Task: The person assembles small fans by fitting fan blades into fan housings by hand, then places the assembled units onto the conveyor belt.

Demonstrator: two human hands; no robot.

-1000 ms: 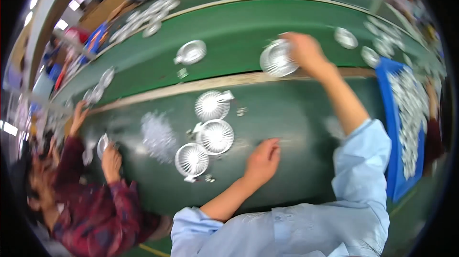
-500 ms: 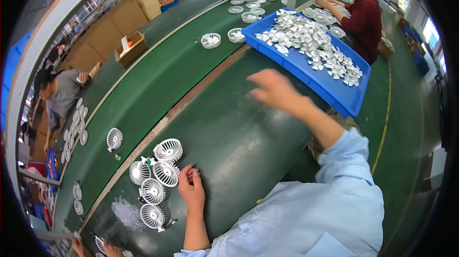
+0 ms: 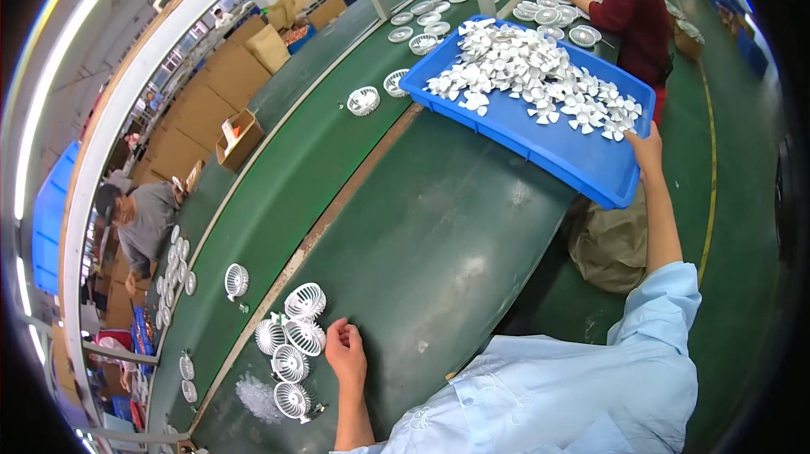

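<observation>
My left hand point(image 3: 346, 354) rests on the dark green table, its fingers loosely curled and apart, with nothing seen in them. Just left of it lies a cluster of white round slatted fan housings point(image 3: 291, 364), the nearest point(image 3: 305, 337) close to my fingertips. Far to the right, my right hand point(image 3: 647, 154) is closed over the side rim of a blue tray point(image 3: 582, 169). White fan blades point(image 3: 540, 74) are heaped in the tray, several of them beside my right fingertips. The underside of my right grip is hidden.
A pile of small clear pieces point(image 3: 257, 397) lies left of the housings. Beyond a raised strip runs a green conveyor belt point(image 3: 287, 175) carrying more housings point(image 3: 364, 100). A person in dark red point(image 3: 633, 11) works behind the tray; another in grey point(image 3: 152, 222) sits across the belt.
My right hand has swung from above the table, right and outward, to the tray's side rim. My left hand stays by the housings. The view has shifted.
</observation>
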